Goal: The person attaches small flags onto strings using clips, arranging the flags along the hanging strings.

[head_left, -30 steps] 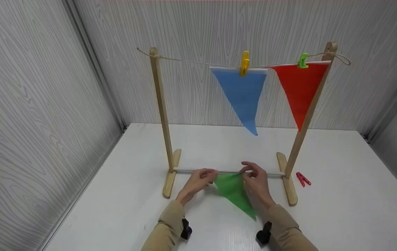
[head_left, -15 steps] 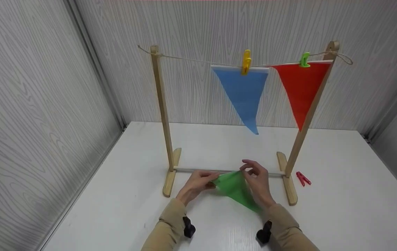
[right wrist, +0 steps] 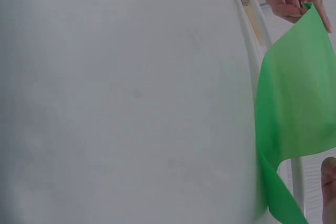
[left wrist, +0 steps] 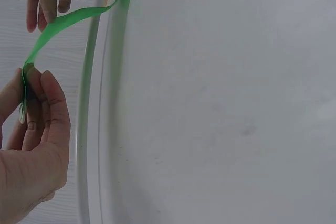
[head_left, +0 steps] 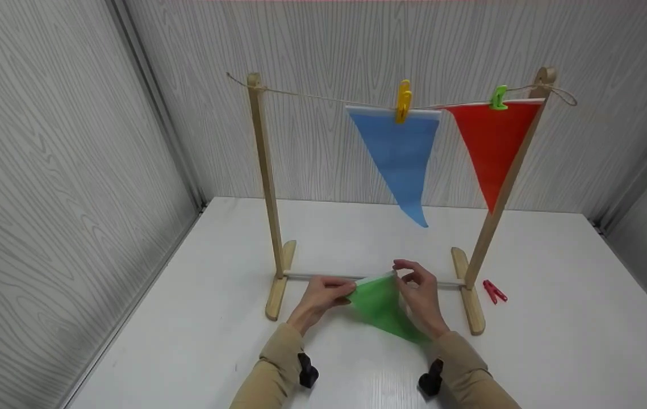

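Note:
A green triangular pennant (head_left: 377, 304) with a pale top edge is stretched between my hands, just above the table in front of the stand's crossbar. My left hand (head_left: 323, 296) pinches its left top corner between thumb and fingers. At the other corner, my right hand (head_left: 421, 296) pinches the cloth, the right side higher than the left. Its point trails toward my right wrist. The left wrist view has the pennant (left wrist: 73, 18) nearly edge-on, and the right wrist view has its broad face (right wrist: 299, 87), with my right hand (right wrist: 329, 187) partly cut off.
A wooden stand (head_left: 266, 170) holds a string (head_left: 306, 96). A blue pennant (head_left: 397, 153) hangs under a yellow clothespin (head_left: 403, 102), a red pennant (head_left: 493, 147) under a green clothespin (head_left: 498, 97). A red clothespin (head_left: 494, 291) lies on the white table (head_left: 562, 318) right of the stand.
My hands have tilted the green pennant so that its right corner rises and more of its pale edge shows. Its point has swung up toward my right wrist. Both hands keep hold.

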{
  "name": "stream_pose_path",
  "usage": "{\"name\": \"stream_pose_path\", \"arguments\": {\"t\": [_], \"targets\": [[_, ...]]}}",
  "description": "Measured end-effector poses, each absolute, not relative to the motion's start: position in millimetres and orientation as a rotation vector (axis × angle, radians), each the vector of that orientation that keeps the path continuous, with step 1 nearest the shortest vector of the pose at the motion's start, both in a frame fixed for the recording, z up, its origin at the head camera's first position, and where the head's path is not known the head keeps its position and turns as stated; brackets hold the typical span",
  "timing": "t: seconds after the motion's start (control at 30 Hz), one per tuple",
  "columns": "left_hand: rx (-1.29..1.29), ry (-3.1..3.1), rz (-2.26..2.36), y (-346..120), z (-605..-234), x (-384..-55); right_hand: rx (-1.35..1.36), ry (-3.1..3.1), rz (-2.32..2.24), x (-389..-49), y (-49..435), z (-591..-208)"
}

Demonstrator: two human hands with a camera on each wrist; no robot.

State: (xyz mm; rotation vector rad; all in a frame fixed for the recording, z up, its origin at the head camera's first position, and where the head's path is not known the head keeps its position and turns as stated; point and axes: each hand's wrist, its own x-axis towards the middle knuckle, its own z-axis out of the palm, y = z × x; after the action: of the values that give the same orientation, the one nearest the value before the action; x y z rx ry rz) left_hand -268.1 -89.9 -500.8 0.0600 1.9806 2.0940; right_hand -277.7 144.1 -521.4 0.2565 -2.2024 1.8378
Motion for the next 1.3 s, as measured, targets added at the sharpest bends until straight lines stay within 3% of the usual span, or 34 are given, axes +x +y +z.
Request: {"name": "stream_pose_path", "arguments": {"t": [0.43, 0.7, 1.3], "targets": [[0.092, 2.021, 2.084, -93.1, -504.9, -270.3, 0.19, -2.324, 1.868, -278.9, 153.9, -516.3], [-0.043, 2.137, 2.028, -102.7, -511.9, -273.0, 0.202, -2.292, 1.765, -270.3, 178.8, -511.1], [0.029, 2.144, 2.02, -112.0, -519.5, -273.0, -0.495, -2.068, 1.635, -251.2, 287.5, -517.3]]}}
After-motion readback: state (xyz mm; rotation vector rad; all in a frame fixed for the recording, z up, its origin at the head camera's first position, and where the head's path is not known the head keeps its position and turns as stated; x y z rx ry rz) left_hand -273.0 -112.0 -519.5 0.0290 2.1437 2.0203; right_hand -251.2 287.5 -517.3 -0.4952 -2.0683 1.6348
